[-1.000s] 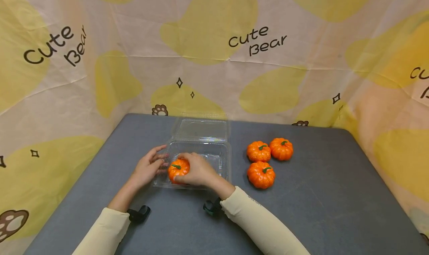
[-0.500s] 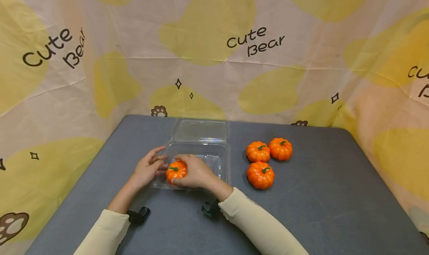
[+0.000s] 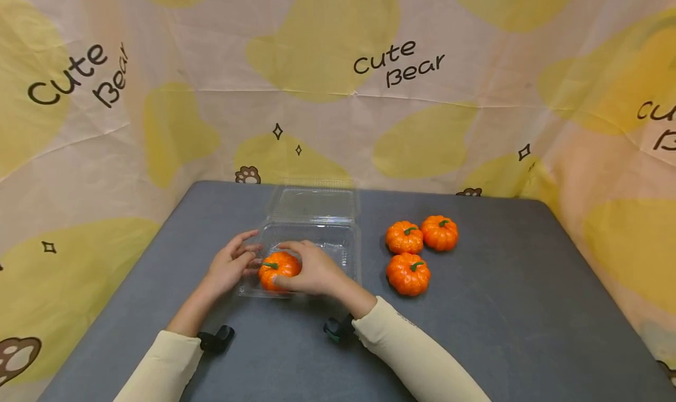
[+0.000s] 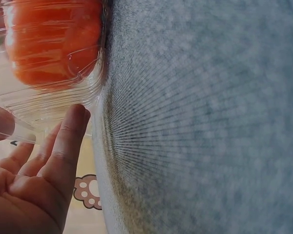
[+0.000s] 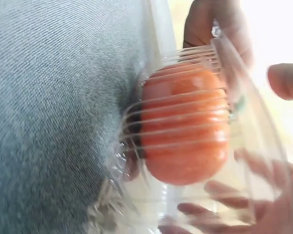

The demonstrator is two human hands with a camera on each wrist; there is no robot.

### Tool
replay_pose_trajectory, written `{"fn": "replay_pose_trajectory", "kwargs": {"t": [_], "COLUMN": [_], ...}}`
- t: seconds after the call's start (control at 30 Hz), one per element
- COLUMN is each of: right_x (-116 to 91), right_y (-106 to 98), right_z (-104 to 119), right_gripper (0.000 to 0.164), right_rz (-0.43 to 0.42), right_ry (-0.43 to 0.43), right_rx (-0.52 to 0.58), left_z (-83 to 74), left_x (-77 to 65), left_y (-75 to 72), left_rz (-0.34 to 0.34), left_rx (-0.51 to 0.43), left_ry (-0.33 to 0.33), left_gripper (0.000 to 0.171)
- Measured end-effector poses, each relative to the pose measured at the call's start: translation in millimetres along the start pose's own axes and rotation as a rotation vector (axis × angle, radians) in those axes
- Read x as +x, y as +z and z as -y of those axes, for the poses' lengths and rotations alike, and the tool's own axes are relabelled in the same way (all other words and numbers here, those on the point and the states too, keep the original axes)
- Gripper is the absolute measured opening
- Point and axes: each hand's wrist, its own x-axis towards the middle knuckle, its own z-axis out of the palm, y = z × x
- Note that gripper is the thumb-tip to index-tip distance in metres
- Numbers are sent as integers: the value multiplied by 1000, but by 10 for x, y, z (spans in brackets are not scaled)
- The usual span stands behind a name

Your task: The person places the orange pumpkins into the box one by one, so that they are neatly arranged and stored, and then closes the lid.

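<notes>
An orange toy pumpkin with a green stem sits in the near left part of a clear plastic clamshell box, whose lid lies back. Around the pumpkin's right side, my right hand has its thumb and fingers spread. In the right wrist view, those fingers show through the plastic, apart from the pumpkin. My left hand is at the box's left side, fingers extended. From the left wrist, fingertips are right at the ribbed wall, the thumb by the rim.
Three more orange pumpkins stand grouped on the grey table, right of the box. A printed cloth hangs behind the table and at its sides. Each wrist wears a black strap mount.
The right hand's fingers have loosened and drawn slightly right from the pumpkin, which has shifted a little left and now shows more of its right side. The left hand stays at the box's side.
</notes>
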Motion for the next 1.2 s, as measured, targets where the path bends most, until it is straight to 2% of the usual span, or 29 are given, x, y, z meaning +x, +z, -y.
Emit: {"fn": "replay_pose_trajectory", "kwargs": {"t": [0.23,0.53,0.9,1.2], "right_x": [-153,-349,-559,-760], "right_y": [-181,-468,-814,-1098], "right_z": [52,49,-88,-244], "right_gripper": [57,56,53,52], "right_rz": [-29,-91,-250,-278], "right_ry": [-36,-34,-76,1], "right_rx": [41,34,4,12], "left_z": [-23,-14,-1,-5], "left_x": [-16,-28,-26,-1], "left_y": [-28,-46,-42,-18], "left_rz": [0,7,12,20], "left_rx": [1,-3,3,0], "left_ry": [-10,-8,-7,-15], "left_gripper": [52,52,52,53]}}
